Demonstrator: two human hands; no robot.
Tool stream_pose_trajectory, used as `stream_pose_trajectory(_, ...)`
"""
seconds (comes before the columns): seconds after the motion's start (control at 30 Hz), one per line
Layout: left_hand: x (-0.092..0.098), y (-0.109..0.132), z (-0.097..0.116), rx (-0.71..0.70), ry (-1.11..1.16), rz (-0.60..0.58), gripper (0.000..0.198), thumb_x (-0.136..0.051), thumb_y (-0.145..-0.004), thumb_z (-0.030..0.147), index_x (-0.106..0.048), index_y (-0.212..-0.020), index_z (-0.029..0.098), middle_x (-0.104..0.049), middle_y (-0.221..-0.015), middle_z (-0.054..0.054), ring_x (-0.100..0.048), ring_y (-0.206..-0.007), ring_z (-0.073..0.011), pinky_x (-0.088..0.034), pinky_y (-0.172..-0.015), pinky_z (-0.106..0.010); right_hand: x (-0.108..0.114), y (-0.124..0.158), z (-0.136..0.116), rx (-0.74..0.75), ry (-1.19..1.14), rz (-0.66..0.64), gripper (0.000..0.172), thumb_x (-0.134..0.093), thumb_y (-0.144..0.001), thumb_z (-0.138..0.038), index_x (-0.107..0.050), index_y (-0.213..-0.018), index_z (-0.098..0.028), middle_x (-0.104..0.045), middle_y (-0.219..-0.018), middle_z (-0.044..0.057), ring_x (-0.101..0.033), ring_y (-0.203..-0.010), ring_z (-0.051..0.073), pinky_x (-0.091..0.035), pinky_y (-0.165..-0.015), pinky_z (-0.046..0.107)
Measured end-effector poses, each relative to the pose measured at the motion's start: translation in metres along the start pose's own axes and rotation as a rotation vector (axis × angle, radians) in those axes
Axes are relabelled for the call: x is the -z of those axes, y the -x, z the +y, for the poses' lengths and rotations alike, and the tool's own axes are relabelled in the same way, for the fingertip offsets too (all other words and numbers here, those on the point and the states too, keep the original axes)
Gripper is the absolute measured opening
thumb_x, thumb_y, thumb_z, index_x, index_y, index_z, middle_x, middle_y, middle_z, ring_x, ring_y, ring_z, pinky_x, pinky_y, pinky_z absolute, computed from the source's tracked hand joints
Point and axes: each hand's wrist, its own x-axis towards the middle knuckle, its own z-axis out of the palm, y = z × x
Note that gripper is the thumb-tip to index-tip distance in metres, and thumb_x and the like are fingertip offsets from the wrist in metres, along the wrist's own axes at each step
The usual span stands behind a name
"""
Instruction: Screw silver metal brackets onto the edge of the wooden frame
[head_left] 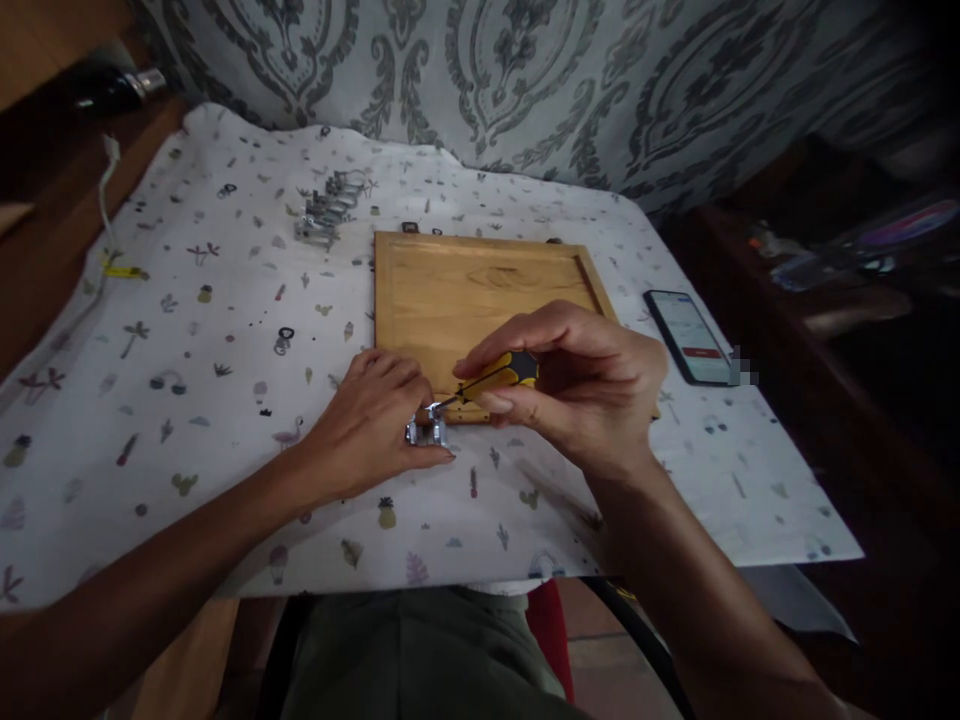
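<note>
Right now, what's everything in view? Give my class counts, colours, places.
tablecloth: one, white printed, centre
wooden panel: one, brown, on tablecloth
screwdriver: one, yellow-black, right hand
fitting: one, silver, panel's near edge
metal pieces: several, silver, beside panel
phone: one, dark, panel's right
backdrop: one, grey-patterned, behind
cable: one, white, left
blurred objects: uncounted, mixed colours, edges
trousers: one pair, green, bottom
left hand: one, bare, at fitting
right hand: one, bare, on screwdriver

The screwdriver (496, 379) is yellow-black, the hinge (438, 431) silver.
</note>
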Motion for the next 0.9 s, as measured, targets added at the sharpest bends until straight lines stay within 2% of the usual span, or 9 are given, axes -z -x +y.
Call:
stream_pose_trajectory(0.1,-0.0006,0.0001,-0.0007,0.001,0.005,0.006,0.039,-0.081,-0.078,0.049,-0.068,-0.1,0.02,-0.066,-0.107,-0.007,-0.057,-0.112,-0.0332,-0.041,-0.102,-0.052,0.0054,0.0006,0.0004,-0.013,-0.019,-0.069,0.028,-0.083,-0.083,-0.035,-0.076,-0.107,-0.021,-0.076,-0.093,0.002,-0.071,-0.073,0.013,-0.058,-0.06,0.023)
stream_pose_trajectory(0.17,0.0003,-0.0004,-0.0002,0.005,0.003,-0.008,0.04,-0.082,-0.077,0.049,-0.067,-0.101,0.019,-0.066,-0.108,-0.007,-0.056,-0.114,-0.0334,-0.04,-0.103,-0.052,0.0078,0.0001,0.0012,-0.001,-0.017,-0.105,0.026,-0.077,-0.089,-0.031,-0.075,-0.114,-0.023,-0.077,-0.098,0.003,-0.07,-0.071,0.011,-0.058,-0.06,0.023)
stream_pose_trajectory(0.23,0.0017,-0.0011,0.0008,0.01,-0.003,-0.023,0.041,-0.082,-0.076,0.049,-0.067,-0.098,0.018,-0.066,-0.107,-0.008,-0.057,-0.112,-0.0329,-0.04,-0.104,-0.052,0.0081,-0.001,0.0023,0.058,-0.012,-0.1,0.021,-0.077,-0.089,-0.029,-0.077,-0.109,-0.022,-0.077,-0.095,0.003,-0.068,-0.068,0.01,-0.057,-0.057,0.023)
stream_pose_trajectory(0.33,0.0035,-0.0021,0.0024,0.017,-0.02,-0.029,0.041,-0.083,-0.076,0.05,-0.066,-0.092,0.017,-0.067,-0.105,-0.008,-0.058,-0.109,-0.0321,-0.041,-0.102,-0.051,0.0048,-0.0024,0.0034,0.136,0.003,-0.031,0.019,-0.085,-0.081,-0.031,-0.077,-0.095,-0.021,-0.078,-0.091,0.004,-0.072,-0.077,0.015,-0.056,-0.057,0.025)
stream_pose_trajectory(0.43,0.0044,-0.0026,0.0036,0.02,-0.032,-0.042,0.041,-0.083,-0.076,0.052,-0.067,-0.09,0.017,-0.067,-0.102,-0.008,-0.058,-0.107,-0.0316,-0.042,-0.102,-0.05,0.0017,-0.002,0.0034,0.1,0.012,0.011,0.022,-0.087,-0.078,-0.036,-0.074,-0.087,-0.021,-0.078,-0.085,0.003,-0.073,-0.077,0.016,-0.056,-0.056,0.025)
stream_pose_trajectory(0.53,0.0043,-0.0025,0.0035,0.026,-0.045,-0.063,0.042,-0.083,-0.076,0.054,-0.066,-0.087,0.017,-0.066,-0.1,-0.007,-0.058,-0.105,-0.0311,-0.042,-0.102,-0.051,0.0024,0.0001,0.0017,0.044,-0.013,-0.014,0.027,-0.086,-0.078,-0.04,-0.075,-0.092,-0.02,-0.076,-0.083,0.002,-0.072,-0.071,0.014,-0.056,-0.056,0.024)
stream_pose_trajectory(0.7,0.0018,-0.0007,0.0007,0.001,-0.056,-0.008,0.041,-0.082,-0.077,0.053,-0.066,-0.091,0.019,-0.067,-0.104,-0.007,-0.058,-0.108,-0.0315,-0.042,-0.103,-0.052,0.008,0.0029,-0.0019,-0.028,-0.068,-0.127,0.029,-0.074,-0.092,-0.036,-0.074,-0.116,-0.021,-0.076,-0.1,0.005,-0.07,-0.077,0.012,-0.057,-0.057,0.022)
stream_pose_trajectory(0.77,0.001,-0.0004,0.0,-0.009,-0.053,0.001,0.039,-0.083,-0.077,0.052,-0.067,-0.092,0.019,-0.066,-0.101,-0.006,-0.058,-0.108,-0.0314,-0.042,-0.102,-0.052,0.0086,0.0023,-0.0005,-0.007,-0.07,-0.133,0.023,-0.073,-0.093,-0.031,-0.075,-0.113,-0.02,-0.075,-0.096,0.004,-0.068,-0.074,0.011,-0.055,-0.055,0.02)
stream_pose_trajectory(0.9,0.0,-0.0008,-0.001,0.001,-0.038,0.009,0.04,-0.082,-0.077,0.054,-0.068,-0.092,0.02,-0.066,-0.096,-0.005,-0.059,-0.105,-0.0311,-0.044,-0.1,-0.052,0.0065,-0.0011,0.0069,0.091,-0.086,-0.073,0.02,-0.082,-0.084,-0.032,-0.074,-0.096,-0.018,-0.073,-0.091,0.003,-0.067,-0.07,0.01,-0.054,-0.058,0.021)
